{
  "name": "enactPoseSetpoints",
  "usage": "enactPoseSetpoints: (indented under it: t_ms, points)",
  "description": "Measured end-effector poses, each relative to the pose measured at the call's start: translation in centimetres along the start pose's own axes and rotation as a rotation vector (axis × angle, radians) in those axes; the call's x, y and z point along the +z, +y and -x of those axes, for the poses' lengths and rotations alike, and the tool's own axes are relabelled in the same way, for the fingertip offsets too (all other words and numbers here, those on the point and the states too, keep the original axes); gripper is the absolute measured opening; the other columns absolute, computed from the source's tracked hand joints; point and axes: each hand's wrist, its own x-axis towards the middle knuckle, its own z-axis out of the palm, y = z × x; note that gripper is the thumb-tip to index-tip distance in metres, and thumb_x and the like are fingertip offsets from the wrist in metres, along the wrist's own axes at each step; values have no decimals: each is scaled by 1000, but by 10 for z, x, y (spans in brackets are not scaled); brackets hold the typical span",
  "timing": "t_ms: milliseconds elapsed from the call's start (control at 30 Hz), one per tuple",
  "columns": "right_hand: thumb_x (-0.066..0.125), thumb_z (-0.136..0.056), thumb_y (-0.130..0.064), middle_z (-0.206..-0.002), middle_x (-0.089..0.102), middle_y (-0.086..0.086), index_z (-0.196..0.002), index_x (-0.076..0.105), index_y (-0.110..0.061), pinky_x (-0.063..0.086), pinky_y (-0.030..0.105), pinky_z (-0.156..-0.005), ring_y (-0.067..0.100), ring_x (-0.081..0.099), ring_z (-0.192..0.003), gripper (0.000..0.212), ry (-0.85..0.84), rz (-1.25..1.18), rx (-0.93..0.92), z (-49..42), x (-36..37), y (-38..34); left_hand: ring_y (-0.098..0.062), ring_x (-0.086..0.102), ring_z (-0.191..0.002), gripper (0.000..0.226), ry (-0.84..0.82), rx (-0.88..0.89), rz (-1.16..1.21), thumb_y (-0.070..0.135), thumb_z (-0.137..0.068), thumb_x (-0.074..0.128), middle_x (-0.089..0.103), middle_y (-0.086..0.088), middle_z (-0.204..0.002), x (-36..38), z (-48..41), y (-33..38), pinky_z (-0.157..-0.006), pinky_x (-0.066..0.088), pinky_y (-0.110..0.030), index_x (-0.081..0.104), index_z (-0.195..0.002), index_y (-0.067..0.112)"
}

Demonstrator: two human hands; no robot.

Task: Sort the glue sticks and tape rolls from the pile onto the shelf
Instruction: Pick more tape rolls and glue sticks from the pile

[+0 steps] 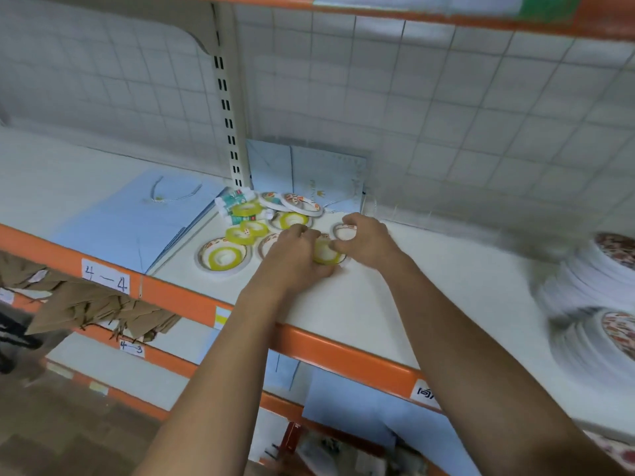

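Observation:
A pile of tape rolls and glue sticks lies on the white shelf point(395, 304) near the back upright. Both hands meet on one yellow-green tape roll point(324, 253) at the pile's front right. My left hand point(295, 259) grips it from the left, and my right hand point(364, 242) pinches its right side. A white roll point(344, 231) sits just behind my right hand. More yellow-green rolls point(222, 257) and wide white rolls point(302, 202) lie to the left and behind. Glue sticks point(233, 204) with teal labels lie at the back left of the pile.
Light blue paper bags point(137, 214) lie flat to the left, and more point(323, 173) lean against the wire-grid back wall. Stacks of large white tape rolls point(598, 286) stand at the right, blurred. The shelf's orange front edge point(192, 304) carries a "4-4" label. Brown paper bags point(86, 304) sit on a lower shelf.

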Motion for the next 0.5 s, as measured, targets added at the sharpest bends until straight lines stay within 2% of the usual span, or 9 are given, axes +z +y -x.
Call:
enactPoseSetpoints:
  t_ms: [200, 367, 500]
  points:
    - [79, -73, -41, -131, 42, 10, -133, 52, -25, 37, 35, -99, 33, 40, -125, 68, 196, -19, 95, 30, -13, 5, -30, 31, -135, 80, -120, 109, 14, 68, -69, 69, 41, -9, -142, 3, -24, -11, -109, 32, -42, 52, -135, 26]
    - [78, -74, -37, -132, 45, 4, -130, 55, -28, 37, 31, -104, 27, 44, -123, 61, 279, -105, 117, 72, -15, 8, -31, 41, -123, 65, -118, 195, -89, 67, -76, 63, 58, -4, -128, 6, -43, -20, -103, 34, -42, 59, -127, 26]
    - [78, -73, -38, -130, 48, 4, -129, 56, -27, 38, 35, -106, 25, 46, -123, 60, 363, -105, 165, 102, -21, 14, -33, 35, -128, 86, -166, 190, -61, 80, -61, 65, 54, -6, -132, 6, -47, -18, -103, 30, -45, 56, -128, 28]
